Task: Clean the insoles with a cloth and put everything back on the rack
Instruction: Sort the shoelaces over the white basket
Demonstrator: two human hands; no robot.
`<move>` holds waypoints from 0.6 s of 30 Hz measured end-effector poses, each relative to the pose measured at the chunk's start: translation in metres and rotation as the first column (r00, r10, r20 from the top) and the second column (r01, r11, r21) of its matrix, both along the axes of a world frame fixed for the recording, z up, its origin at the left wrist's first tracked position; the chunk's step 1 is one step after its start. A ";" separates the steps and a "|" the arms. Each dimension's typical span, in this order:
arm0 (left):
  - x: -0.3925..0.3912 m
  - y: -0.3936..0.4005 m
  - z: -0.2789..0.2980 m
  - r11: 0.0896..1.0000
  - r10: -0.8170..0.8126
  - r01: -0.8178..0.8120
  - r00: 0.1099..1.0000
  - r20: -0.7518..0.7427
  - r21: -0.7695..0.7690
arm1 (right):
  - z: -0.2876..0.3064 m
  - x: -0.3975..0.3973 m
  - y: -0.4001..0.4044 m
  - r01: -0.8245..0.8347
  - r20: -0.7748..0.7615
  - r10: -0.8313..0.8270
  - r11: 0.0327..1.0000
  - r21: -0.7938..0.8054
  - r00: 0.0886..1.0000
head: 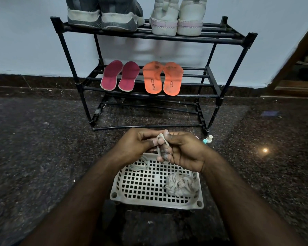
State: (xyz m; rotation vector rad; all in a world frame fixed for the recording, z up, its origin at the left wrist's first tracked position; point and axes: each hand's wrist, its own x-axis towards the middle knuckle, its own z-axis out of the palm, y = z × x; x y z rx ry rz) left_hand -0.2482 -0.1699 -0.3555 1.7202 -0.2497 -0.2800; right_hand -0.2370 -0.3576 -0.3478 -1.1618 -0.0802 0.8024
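A black shoe rack stands against the wall. On its middle shelf lie two maroon insoles and two orange insoles. Above a white perforated basket my left hand and my right hand meet. A white shoelace is looped around the fingers of my right hand, and my left hand pinches it. A second coiled lace and a crumpled grey cloth lie in the basket.
Grey sneakers and white sneakers sit on the rack's top shelf. A small spray bottle lies on the dark granite floor right of my hands. A wooden door frame is at the far right.
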 end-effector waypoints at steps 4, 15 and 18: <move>-0.001 -0.002 -0.002 0.997 0.070 -0.071 0.997 0.030 0.032 | 0.000 0.000 0.003 0.041 -0.026 -0.042 0.999 -0.015 0.999; 0.001 -0.010 -0.011 0.941 0.339 -0.339 0.934 0.110 -0.012 | 0.005 0.003 0.007 0.230 -0.011 -0.230 0.973 -0.028 0.973; 0.004 -0.011 -0.014 0.914 0.404 -0.404 0.907 0.124 -0.021 | 0.008 0.003 0.008 0.290 0.016 -0.291 0.957 0.014 0.957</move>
